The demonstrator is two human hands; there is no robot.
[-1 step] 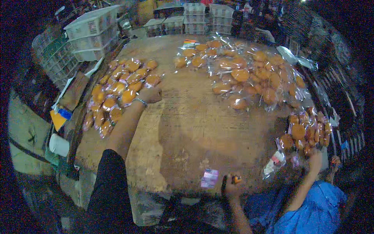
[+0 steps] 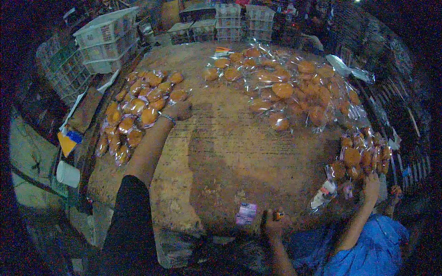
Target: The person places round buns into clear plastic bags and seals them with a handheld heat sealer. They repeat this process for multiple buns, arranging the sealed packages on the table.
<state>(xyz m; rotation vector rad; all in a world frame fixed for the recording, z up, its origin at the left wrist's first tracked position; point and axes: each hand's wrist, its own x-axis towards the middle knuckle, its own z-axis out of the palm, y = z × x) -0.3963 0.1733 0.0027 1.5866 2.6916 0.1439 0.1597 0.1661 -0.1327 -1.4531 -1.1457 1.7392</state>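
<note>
My left hand (image 2: 178, 110), with a bracelet on its wrist and a black sleeve further down, rests at the wooden tabletop. Its fingers look curled closed; anything in them is hidden. Just beyond and left of it lies a pile of round, golden-brown buns (image 2: 136, 106) in clear wrappers with purple labels. My right hand is not in view. A co-worker in blue has one hand (image 2: 274, 223) at the near edge, against a small yellow-and-black object (image 2: 279, 215). Their other hand (image 2: 371, 186) touches a second pile of wrapped buns (image 2: 352, 156).
More buns in clear bags (image 2: 282, 89) spread over the table's (image 2: 225, 152) far right. A stack of purple labels (image 2: 246, 214) lies near the front edge. White crates (image 2: 106, 39) are stacked at far left, others (image 2: 228, 23) behind. A white cup-like container (image 2: 68, 174) stands left.
The view has shifted slightly. The co-worker's hand at the front edge has moved a little toward the small yellow object. My left hand stays in nearly the same place.
</note>
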